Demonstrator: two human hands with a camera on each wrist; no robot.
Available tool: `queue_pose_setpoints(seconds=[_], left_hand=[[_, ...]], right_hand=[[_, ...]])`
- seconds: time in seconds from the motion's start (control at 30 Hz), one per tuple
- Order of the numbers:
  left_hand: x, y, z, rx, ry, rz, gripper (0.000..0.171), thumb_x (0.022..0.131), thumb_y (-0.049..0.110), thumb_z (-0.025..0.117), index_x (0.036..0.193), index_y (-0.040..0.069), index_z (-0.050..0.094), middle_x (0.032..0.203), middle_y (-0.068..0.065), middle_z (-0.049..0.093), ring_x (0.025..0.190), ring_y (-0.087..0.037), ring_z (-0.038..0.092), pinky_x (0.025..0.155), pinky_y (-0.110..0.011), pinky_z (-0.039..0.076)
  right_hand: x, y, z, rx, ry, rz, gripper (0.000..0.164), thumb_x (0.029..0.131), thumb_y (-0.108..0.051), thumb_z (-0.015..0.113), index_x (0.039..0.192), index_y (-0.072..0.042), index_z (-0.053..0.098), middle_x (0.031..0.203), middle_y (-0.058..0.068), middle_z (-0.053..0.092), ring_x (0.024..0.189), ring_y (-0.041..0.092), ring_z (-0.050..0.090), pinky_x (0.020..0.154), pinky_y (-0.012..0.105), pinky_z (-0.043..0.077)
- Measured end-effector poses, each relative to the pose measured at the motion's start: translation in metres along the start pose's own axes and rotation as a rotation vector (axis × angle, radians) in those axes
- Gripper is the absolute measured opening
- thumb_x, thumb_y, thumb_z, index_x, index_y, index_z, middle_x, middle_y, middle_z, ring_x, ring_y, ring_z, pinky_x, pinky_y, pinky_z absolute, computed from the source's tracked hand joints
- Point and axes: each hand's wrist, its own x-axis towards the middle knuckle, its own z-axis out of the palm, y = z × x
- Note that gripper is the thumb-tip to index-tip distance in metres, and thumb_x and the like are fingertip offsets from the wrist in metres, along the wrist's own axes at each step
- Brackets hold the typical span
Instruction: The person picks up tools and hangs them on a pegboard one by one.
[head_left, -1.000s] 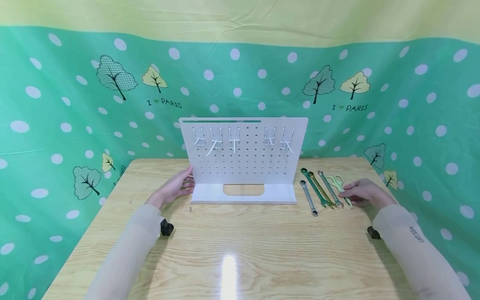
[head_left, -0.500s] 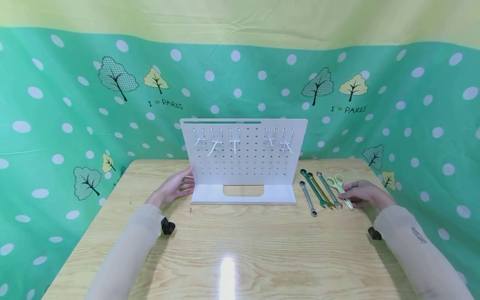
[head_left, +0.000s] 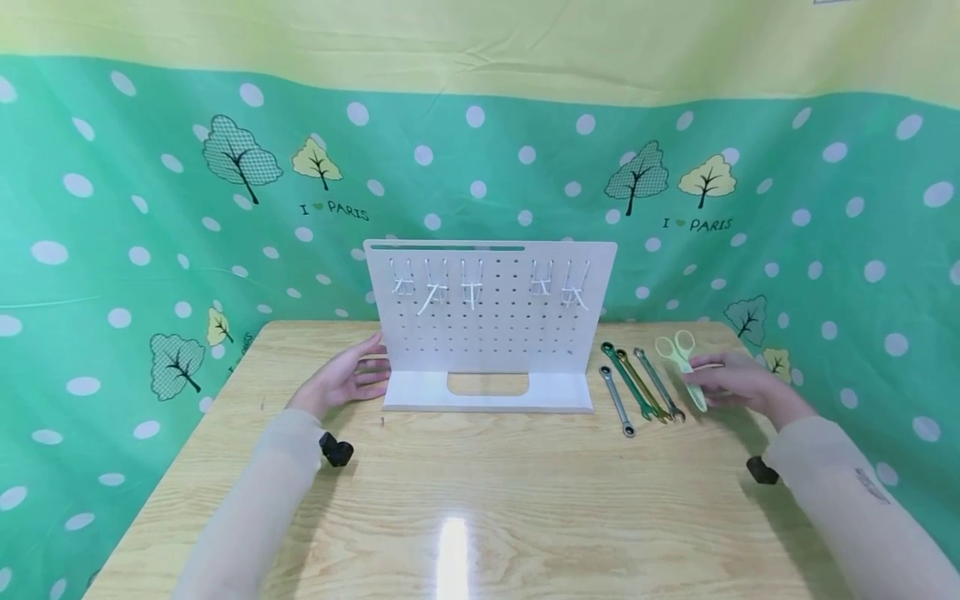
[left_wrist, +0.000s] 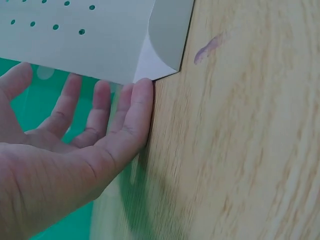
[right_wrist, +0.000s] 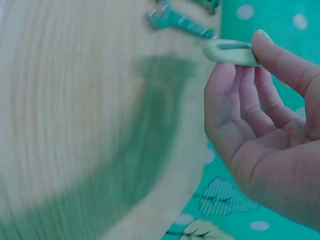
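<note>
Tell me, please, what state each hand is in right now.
Left hand: open, at the edge of the board.
Right hand: holding the scissors.

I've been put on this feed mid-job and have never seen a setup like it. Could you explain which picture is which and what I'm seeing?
There is no robot here: these are a person's two bare hands. The wide picture comes from a camera worn on the head, looking forward and down; each close-up comes from a camera on one wrist.

On the wooden table stands a white pegboard with white hooks on its upper part. Four wrenches lie to its right. A patterned cloth hangs behind.

The left hand has its fingers at the board's left edge and grips nothing. The right hand holds the pale green scissors between thumb and fingers.
</note>
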Motion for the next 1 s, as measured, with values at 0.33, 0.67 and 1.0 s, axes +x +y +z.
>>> queue_pose_setpoints(seconds=[0.33, 0.67, 1.0], left_hand=[[-0.001, 0.002, 0.001, -0.052, -0.003, -0.033, 0.08, 0.099, 0.053, 0.061, 0.157, 0.01, 0.027, 0.157, -0.02, 0.029, 0.142, -0.039, 0.032, 0.113, -0.055, 0.04], [0.001, -0.003, 0.003, 0.025, 0.033, -0.005, 0.072, 0.103, 0.038, 0.06, 0.157, 0.005, 0.026, 0.156, -0.024, 0.033, 0.139, -0.039, 0.037, 0.11, -0.05, 0.045], [0.005, -0.009, 0.001, 0.117, 0.091, 0.015, 0.067, 0.102, 0.029, 0.065, 0.155, 0.003, 0.033, 0.143, -0.02, 0.048, 0.129, -0.033, 0.05, 0.102, -0.042, 0.054]], right_hand=[[-0.016, -0.032, 0.026, 0.128, -0.108, -0.114, 0.056, 0.103, -0.017, 0.063, 0.144, 0.004, 0.031, 0.118, 0.004, 0.062, 0.108, 0.022, 0.064, 0.096, 0.042, 0.057], [-0.022, -0.064, 0.057, 0.157, -0.171, -0.21, 0.028, 0.099, -0.009, 0.066, 0.122, -0.005, 0.051, 0.113, 0.005, 0.062, 0.099, 0.018, 0.062, 0.086, 0.039, 0.06], [-0.021, -0.081, 0.074, 0.108, -0.202, -0.279, 0.028, 0.097, -0.011, 0.07, 0.119, -0.004, 0.053, 0.112, 0.009, 0.059, 0.094, 0.021, 0.06, 0.079, 0.036, 0.06]])
